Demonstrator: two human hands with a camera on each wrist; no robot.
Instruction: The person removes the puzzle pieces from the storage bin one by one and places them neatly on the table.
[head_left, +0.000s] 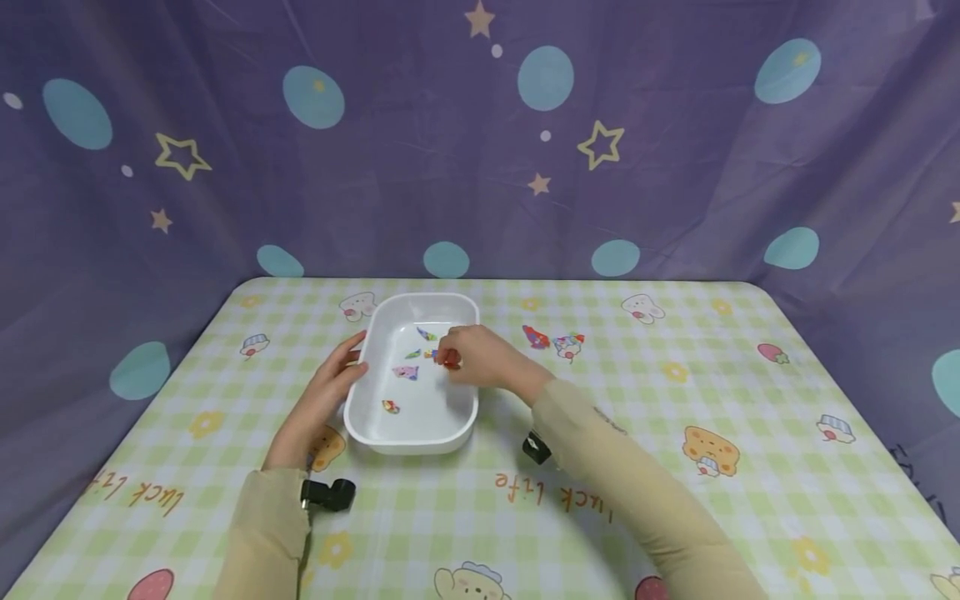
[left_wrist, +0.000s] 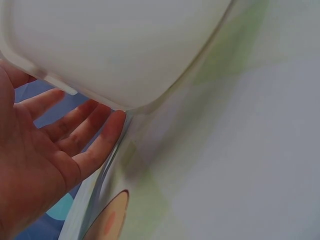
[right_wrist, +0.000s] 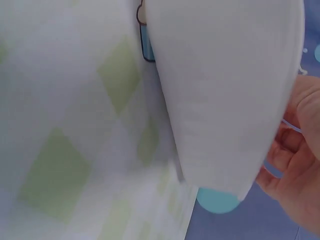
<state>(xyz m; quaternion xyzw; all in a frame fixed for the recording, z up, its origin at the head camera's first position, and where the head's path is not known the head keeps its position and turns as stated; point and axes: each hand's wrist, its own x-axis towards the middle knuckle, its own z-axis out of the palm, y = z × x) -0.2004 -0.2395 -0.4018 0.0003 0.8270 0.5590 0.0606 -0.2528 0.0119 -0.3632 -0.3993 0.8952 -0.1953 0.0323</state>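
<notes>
A white rectangular plastic tub (head_left: 408,446) stands on the table. My left hand (head_left: 326,392) rests against its left side, thumb at the rim; in the left wrist view, the hand's fairly straight fingers (left_wrist: 82,132) touch the tub's wall. My right hand (head_left: 483,358) reaches over the right rim and pinches a small red piece (head_left: 452,359), partly hidden by the fingers. Inside lie a pink-purple fish-shaped piece (head_left: 406,372), a red-and-yellow piece (head_left: 391,407), a blue-green piece (head_left: 427,333) and a small green piece (head_left: 413,354). The wall of the tub covers the right fingertips in the right wrist view.
Right of the tub, a red piece (head_left: 536,337) and a multicoloured piece (head_left: 572,343) lie on the green-checked tablecloth (head_left: 645,533). A purple patterned curtain (head_left: 420,183) hangs behind the table's far edge. Black wrist cameras sit on both sleeves.
</notes>
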